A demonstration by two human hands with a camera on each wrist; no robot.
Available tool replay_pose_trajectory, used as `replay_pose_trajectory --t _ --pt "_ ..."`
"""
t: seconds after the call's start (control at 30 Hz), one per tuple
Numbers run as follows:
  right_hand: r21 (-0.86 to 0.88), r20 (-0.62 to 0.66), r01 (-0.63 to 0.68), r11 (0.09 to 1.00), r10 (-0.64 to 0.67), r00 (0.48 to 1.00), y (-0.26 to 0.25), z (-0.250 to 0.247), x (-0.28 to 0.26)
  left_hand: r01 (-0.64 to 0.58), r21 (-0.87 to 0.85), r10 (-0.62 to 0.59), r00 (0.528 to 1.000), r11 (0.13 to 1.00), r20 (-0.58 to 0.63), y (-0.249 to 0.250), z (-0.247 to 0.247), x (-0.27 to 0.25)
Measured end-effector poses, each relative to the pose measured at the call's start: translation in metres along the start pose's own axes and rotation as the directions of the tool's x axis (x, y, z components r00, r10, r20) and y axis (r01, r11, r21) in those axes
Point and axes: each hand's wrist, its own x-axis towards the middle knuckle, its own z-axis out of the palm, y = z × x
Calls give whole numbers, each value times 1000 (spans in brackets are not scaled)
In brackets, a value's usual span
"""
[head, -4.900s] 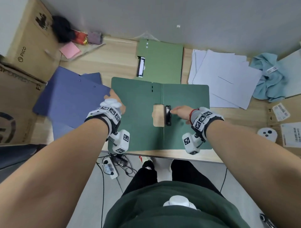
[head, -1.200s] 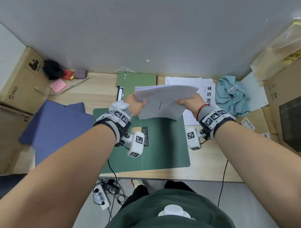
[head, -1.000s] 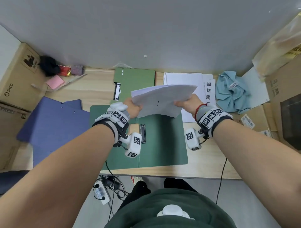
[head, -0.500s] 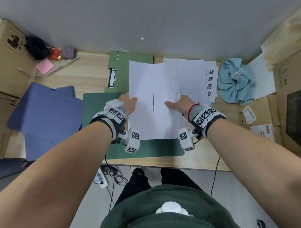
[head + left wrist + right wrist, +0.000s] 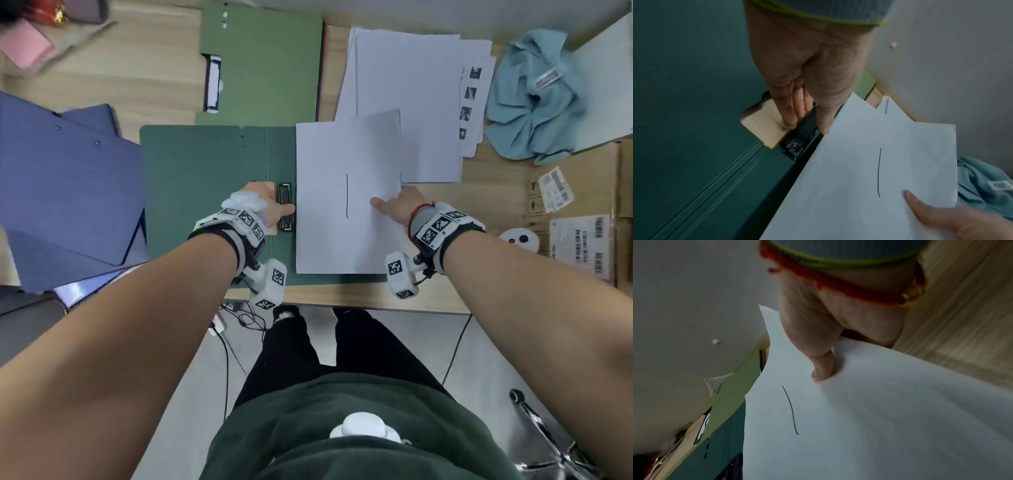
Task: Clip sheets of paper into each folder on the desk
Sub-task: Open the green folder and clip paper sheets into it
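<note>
The dark green folder (image 5: 191,192) lies open on the table (image 5: 342,298). The sheets (image 5: 346,205) lie on its right half, just beside the black clip (image 5: 285,206). The left hand (image 5: 263,205) pinches the clip. The right hand (image 5: 397,209) pinches the sheets' right edge, thumb on top.

Bare desk strip (image 5: 486,192) between paper stack (image 5: 411,68) and boxes (image 5: 575,212).

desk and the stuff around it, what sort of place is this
Probably an office or storeroom work desk: a wooden desk against a plain wall holds clip folders such as the open dark green folder, a stack of white paper, and labelled cardboard boxes at the side.
</note>
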Motion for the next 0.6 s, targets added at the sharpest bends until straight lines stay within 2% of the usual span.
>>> replay_pose_trajectory --t 0.07,0.2,0.4,0.6 --pt "-2 2 1 1000 -1 1000 0 4 1 -9 126 10 1000 992 -4 7 3 -1" --pt "-14 20 -24 1000 24 1000 0 11 5 31 246 -26 999 969 -26 16 10 5" --pt "-21 28 -30 999 31 999 -3 15 8 109 247 -97 993 963 -62 22 17 17" --pt "-45 68 -37 998 40 997 -2 10 10 90 164 -81 995 982 -57 18 10 11"
